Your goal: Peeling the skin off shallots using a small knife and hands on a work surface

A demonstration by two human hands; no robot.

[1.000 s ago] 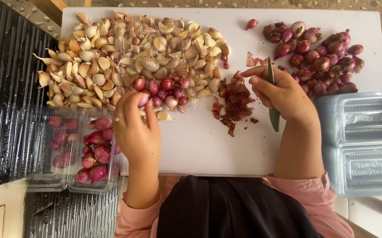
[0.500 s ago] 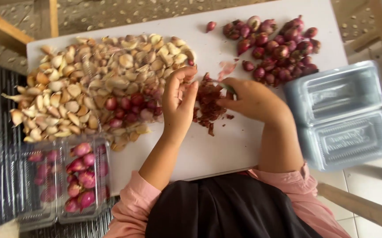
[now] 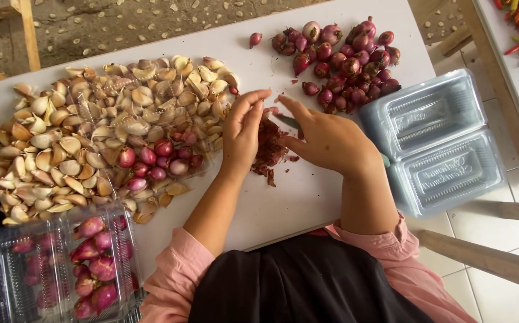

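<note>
Knife (image 3: 287,121) in right hand (image 3: 331,140), above peelings (image 3: 269,149)

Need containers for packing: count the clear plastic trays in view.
2 for sure. An empty hinged tray lies open on the right edge of the white table. A tray of peeled shallots sits at lower left. More may be stacked beneath it.

I am wearing a salmon-pink long-sleeved top, its soft cloth sleeves pushed up and bunched in folds near my elbows, so both forearms are bare. Over my front lies a plain black garment that covers my chest and lap. My left hand (image 3: 242,133) and right hand (image 3: 331,140) are bare, without gloves.
</note>
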